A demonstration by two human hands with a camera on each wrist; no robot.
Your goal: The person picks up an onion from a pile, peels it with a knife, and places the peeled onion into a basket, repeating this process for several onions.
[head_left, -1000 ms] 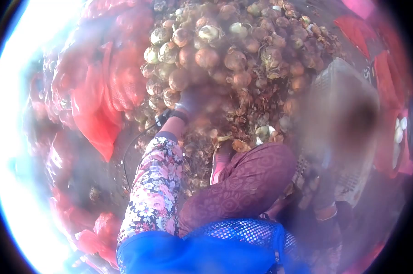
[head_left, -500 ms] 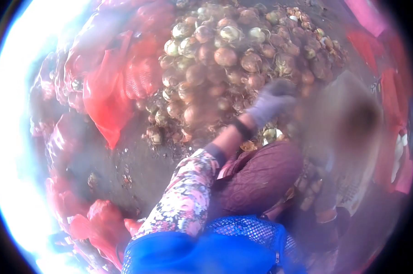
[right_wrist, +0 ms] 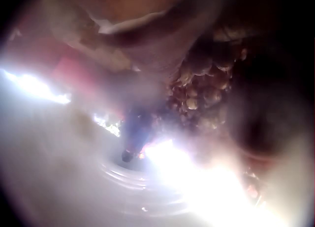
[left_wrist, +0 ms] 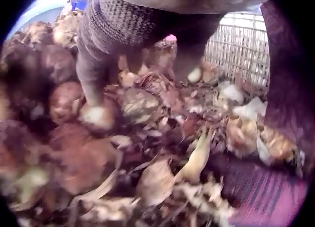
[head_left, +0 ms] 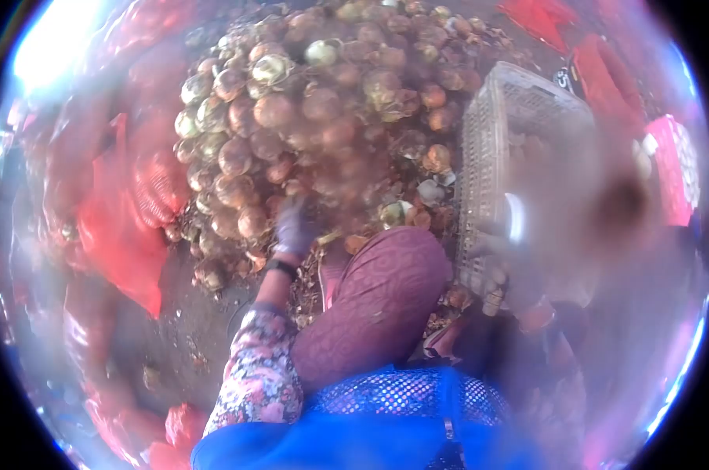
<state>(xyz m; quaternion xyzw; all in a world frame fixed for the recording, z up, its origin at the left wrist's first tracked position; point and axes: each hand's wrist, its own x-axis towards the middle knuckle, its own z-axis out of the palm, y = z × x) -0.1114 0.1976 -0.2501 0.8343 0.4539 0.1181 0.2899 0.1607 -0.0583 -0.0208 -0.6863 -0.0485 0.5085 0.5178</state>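
Seeing left grip (head_left: 294, 229), gloved, low at near foot of onion heap (head_left: 315, 102), just beside knee (head_left: 378, 286) in maroon patterned cloth. Per left wrist view, reading it as released: fingers (left_wrist: 92, 77) spread and pointing down, nothing clasped, one tip touching a pale onion (left_wrist: 98, 117) among loose dry peels (left_wrist: 162, 138). Same maroon cloth along right edge of that view.

Placing right grip (head_left: 486, 268) at near lower corner of woven crate (head_left: 495, 133), against its wall. Cannot tell whether clenched on the rim or merely resting there. Heavy blur over that side of head view. Right wrist view washed out by glare, with only a clump of onions (right_wrist: 202, 89) readable.

Placing crate right of heap, near wall touching heap's edge, just behind the spot worked by left grip.

Elsewhere: red mesh sacks (head_left: 123, 227) lying left of heap on bare ground (head_left: 182, 329). Floral sleeve (head_left: 260, 376) on left arm. Blue mesh fabric (head_left: 401, 399) across bottom of head view.
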